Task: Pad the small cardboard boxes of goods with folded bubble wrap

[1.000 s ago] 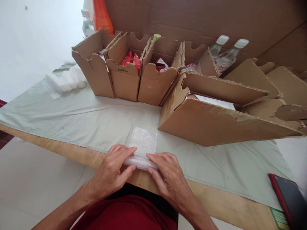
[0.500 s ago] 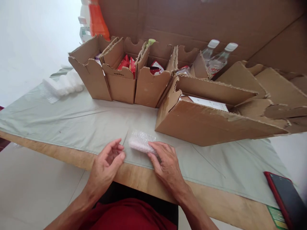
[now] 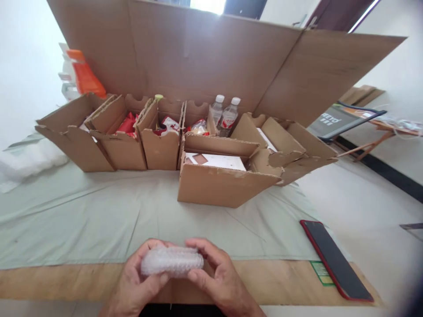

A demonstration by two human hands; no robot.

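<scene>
Left hand [image 3: 136, 281] back on bubble wrap [image 3: 173, 260]

Roll [image 3: 172, 263]: clear plastic bubble wrap, shiny, bumpy. Bins [image 3: 211, 190]: matt brown corrugated cardboard, ragged cut rims. Backboard [image 3: 205, 55]: cardboard, smoother, slight sheen up top. Cloth [image 3: 99, 215]: matt woven-looking fabric, creased. Table edge [image 3: 66, 281]: pale bare wood, smooth. Bottles [image 3: 228, 119]: clear glossy plastic. Phone [image 3: 337, 259]: smooth dark face.

Bubble-wrap roll [image 3: 172, 261], translucent whitish, surface dimpled with small bubbles, wound into a short, slightly flattened cylinder, long axis nearly parallel to the near edge of the bench [image 3: 66, 279], seen against that edge, held between left hand [image 3: 140, 279] and right hand [image 3: 218, 277]
</scene>
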